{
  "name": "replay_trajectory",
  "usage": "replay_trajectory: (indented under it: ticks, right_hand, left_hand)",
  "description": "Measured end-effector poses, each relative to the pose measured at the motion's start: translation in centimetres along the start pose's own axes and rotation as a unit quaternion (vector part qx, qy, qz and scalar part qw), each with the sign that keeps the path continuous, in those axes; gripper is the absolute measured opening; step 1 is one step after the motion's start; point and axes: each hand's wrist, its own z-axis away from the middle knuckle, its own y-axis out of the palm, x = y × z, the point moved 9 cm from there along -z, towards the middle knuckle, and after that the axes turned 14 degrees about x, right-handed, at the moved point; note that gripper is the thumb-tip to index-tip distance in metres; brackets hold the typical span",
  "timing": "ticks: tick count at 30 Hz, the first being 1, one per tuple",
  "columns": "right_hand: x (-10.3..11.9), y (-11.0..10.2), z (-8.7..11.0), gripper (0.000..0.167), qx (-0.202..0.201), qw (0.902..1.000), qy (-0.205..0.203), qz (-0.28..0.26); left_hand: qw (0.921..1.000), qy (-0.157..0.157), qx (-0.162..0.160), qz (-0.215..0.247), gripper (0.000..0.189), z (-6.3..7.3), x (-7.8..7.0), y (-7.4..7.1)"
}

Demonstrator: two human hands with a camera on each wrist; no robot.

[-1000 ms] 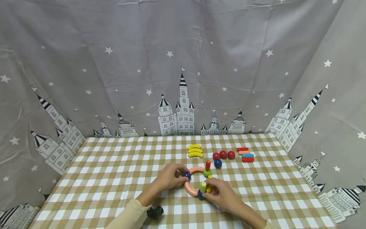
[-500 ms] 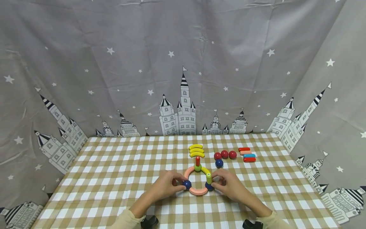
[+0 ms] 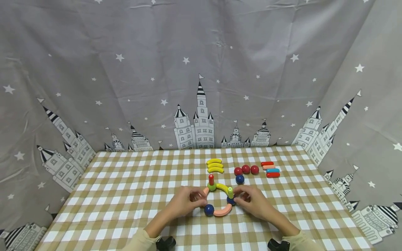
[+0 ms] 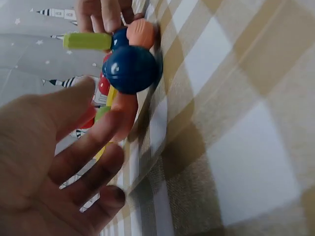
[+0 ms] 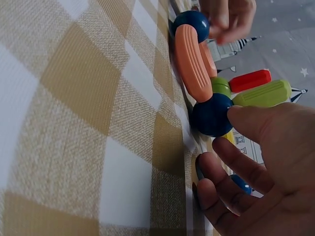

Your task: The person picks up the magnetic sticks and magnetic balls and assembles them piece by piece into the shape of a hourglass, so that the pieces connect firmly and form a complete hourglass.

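A ring of magnetic toy pieces lies on the checked cloth. A blue ball (image 3: pixel 209 210) at its front left joins a coral curved rod (image 3: pixel 223 211) to a second coral rod (image 3: pixel 205 191). At its right, another blue ball (image 5: pixel 212 115) carries an upright light-green rod (image 3: pixel 230 192). A green ball (image 3: pixel 212 187) with an upright red rod (image 3: pixel 211 179) and a yellow curved rod (image 3: pixel 222 188) form the back. My left hand (image 3: pixel 186 201), fingers parted, is beside the left coral rod, off the blue ball. My right hand (image 3: pixel 253 202) pinches the right blue ball between thumb and index finger.
Behind the ring lie several yellow curved rods (image 3: pixel 215 170). Red balls (image 3: pixel 246 169) and a loose blue ball (image 3: pixel 240 179) are at the back right, beside short straight rods (image 3: pixel 272 170). A grey castle-print curtain (image 3: pixel 201 52) hangs behind the table.
The ring has turned counterclockwise, its green ball passing from the right to the back left. The left hand has let go of its blue ball, which now sits nearer the front.
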Motion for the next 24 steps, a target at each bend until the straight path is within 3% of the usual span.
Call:
replay_trajectory:
  ticks: [4, 7, 11, 16, 24]
  right_hand:
    - [0.3, 0.1, 0.1, 0.027, 0.001, 1.0000, -0.001, -0.007]
    - [0.5, 0.1, 0.1, 0.031, -0.002, 0.9999, -0.007, -0.010]
    - [0.6, 0.4, 0.0, 0.033, -0.011, 0.9999, -0.008, -0.007]
    - [0.3, 0.7, -0.2, 0.032, -0.017, 0.9998, 0.009, -0.002]
    - [-0.1, 0.6, -0.3, 0.028, -0.014, 0.9995, 0.029, 0.007]
  left_hand:
    - [0.9966, -0.008, -0.074, -0.036, 0.014, -0.9, 0.6, -1.4]
    - [0.9943, -0.015, -0.093, -0.050, 0.022, -1.7, 1.0, -1.8]
    - [0.9962, -0.008, -0.073, -0.048, 0.027, -3.0, 1.3, -1.6]
    - [0.9981, 0.019, -0.038, -0.044, 0.018, -4.2, 1.2, -1.2]
    - [0.9980, 0.023, -0.037, -0.045, 0.011, -4.4, 1.4, -1.1]
